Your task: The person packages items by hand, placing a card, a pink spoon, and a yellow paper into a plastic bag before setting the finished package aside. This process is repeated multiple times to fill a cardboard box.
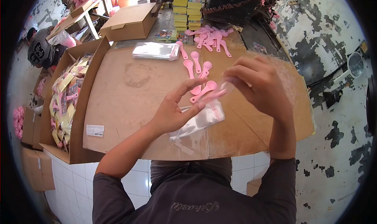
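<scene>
Glossy, smooth pink plastic spoons (pixel 188 68); shiny clear plastic sleeves (pixel 195 124); matt brown cardboard tabletop (pixel 129 102), stained and creased.

Quick count, folks: two piles of flat, clear plastic bags (pixel 153 50), two tall stacks of yellow-edged paper booklets (pixel 181 12), one white rectangular barcode label (pixel 95 130). Pink plastic scoops with round bowls (pixel 189 69)? Over a dozen, overlapping too much for an exact number.
</scene>
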The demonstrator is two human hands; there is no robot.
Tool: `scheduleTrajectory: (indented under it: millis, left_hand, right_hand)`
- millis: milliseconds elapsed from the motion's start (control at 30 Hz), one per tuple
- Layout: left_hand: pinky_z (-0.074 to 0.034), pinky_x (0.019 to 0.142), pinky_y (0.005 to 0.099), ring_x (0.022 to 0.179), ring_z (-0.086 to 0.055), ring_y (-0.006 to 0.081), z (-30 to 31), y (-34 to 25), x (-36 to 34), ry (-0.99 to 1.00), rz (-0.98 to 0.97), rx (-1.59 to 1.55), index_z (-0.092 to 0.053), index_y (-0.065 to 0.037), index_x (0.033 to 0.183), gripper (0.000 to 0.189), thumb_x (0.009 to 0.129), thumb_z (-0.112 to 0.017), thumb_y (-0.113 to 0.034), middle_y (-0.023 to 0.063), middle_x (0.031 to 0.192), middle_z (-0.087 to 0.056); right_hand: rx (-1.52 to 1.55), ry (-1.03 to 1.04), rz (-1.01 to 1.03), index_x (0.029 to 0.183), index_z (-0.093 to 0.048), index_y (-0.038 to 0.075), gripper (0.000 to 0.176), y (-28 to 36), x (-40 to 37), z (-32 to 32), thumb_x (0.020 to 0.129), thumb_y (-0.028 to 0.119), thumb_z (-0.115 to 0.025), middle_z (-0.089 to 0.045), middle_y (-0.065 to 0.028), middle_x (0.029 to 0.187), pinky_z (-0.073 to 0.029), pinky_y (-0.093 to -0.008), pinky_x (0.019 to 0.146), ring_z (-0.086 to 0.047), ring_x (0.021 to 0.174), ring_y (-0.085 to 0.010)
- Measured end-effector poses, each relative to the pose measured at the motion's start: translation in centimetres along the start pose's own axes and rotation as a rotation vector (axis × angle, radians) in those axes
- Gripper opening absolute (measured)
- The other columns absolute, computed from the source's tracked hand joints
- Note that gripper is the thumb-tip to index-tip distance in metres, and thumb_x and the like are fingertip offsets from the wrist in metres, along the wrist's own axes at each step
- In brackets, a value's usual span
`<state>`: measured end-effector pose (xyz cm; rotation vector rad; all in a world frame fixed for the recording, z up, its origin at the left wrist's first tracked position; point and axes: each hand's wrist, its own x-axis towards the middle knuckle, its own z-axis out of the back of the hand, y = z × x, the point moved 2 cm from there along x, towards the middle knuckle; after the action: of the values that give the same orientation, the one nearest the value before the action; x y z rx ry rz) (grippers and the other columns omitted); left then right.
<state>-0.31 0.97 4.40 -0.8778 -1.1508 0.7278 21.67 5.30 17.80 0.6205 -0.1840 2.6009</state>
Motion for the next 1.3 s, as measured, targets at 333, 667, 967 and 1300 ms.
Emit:
scheduleTrajectory:
  millis: [333,667,967,1300]
  left_hand:
    - [-0.053,0.098,0.0305,0.113,-0.070,0.0173,-0.6,-1.1,0.5,0.015,0.201,-0.289,-0.059,0.002,0.138,0.037,0.104,-0.063,-0.012,0.0117,0.126,-0.071]
    - [-0.060,0.083,0.0300,0.098,-0.075,0.0194,-0.6,-2.0,0.5,-0.082,0.214,-0.050,-0.063,0.007,0.128,0.026,0.105,-0.058,-0.005,0.0139,0.105,-0.076]
    - [-0.054,0.063,0.0393,0.072,-0.073,0.0339,-1.2,-2.2,0.3,-0.071,0.042,0.467,-0.068,0.001,0.123,0.028,0.098,-0.067,-0.011,0.0235,0.088,-0.072]
    - [-0.059,0.082,0.0284,0.092,-0.074,0.0138,0.8,-1.5,1.2,-0.050,0.312,0.047,-0.066,0.007,0.127,0.028,0.104,-0.061,-0.008,0.0138,0.105,-0.078]
  right_hand:
    - [0.462,-0.109,-0.155,0.100,-0.073,0.003,0.011,2.1,-0.1,-2.9,0.089,0.000,-0.074,-0.070,-0.0078,0.089,-0.053,-0.0321,0.063,-0.068,0.074,-0.0214]
    - [-0.053,-0.319,0.057,0.100,-0.068,0.008,0.020,3.3,-0.1,-4.4,0.082,0.012,-0.075,-0.064,-0.0048,0.103,-0.047,-0.0375,0.087,-0.063,0.102,-0.0245]
    - [-0.239,-0.213,0.053,0.093,-0.064,0.008,0.020,3.6,-0.2,-6.8,0.077,0.013,-0.075,-0.062,-0.0042,0.099,-0.043,-0.0370,0.090,-0.061,0.097,-0.0230]
    - [0.829,-0.267,-0.460,0.093,-0.060,0.005,0.007,-4.7,-5.4,-2.5,0.092,0.009,-0.065,-0.061,-0.0045,0.087,-0.046,-0.0310,0.069,-0.060,0.080,-0.0133]
